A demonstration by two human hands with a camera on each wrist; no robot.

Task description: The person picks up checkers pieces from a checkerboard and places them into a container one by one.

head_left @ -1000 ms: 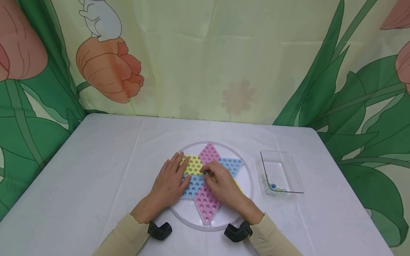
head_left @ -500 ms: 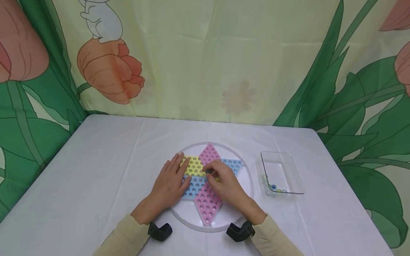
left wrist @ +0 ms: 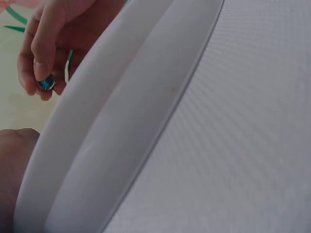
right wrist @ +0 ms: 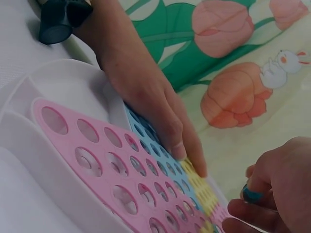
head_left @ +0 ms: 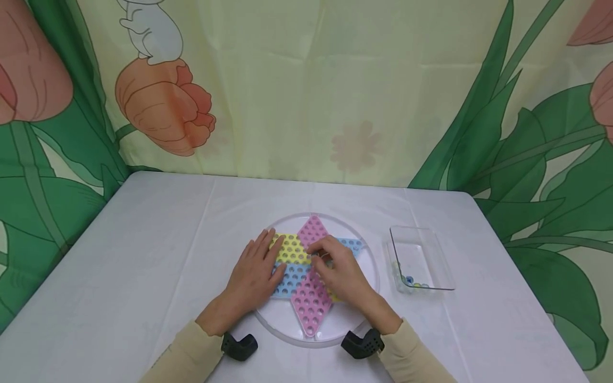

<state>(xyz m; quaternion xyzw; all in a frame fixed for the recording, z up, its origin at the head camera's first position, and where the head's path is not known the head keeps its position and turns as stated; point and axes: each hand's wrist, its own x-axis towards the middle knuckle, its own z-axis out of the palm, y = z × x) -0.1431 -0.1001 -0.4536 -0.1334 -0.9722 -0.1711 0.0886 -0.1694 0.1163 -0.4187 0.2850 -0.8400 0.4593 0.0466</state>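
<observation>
Board (head_left: 306, 298), star-shaped w/ pink, yellow, blue points, sits mid-table (head_left: 143, 255); no readable writing. L hand (head_left: 254, 276) flat on it, fingers straight. R hand (head_left: 337, 268) pinches 1 blue marble (right wrist: 251, 195) over board centre, shifted slightly right vs 1 s ago. Clear tray (head_left: 421, 260) at right holds a few marbles.

The right hand (right wrist: 279, 187) pinches a blue marble (right wrist: 251, 195) above the star-shaped board (right wrist: 121, 167), where the left hand (right wrist: 146, 104) lies flat.

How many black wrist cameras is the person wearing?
2. One black wrist camera sits under the left wrist, near the round white board's front-left rim; the other sits under the right wrist at the front-right rim. None seems hidden.
</observation>
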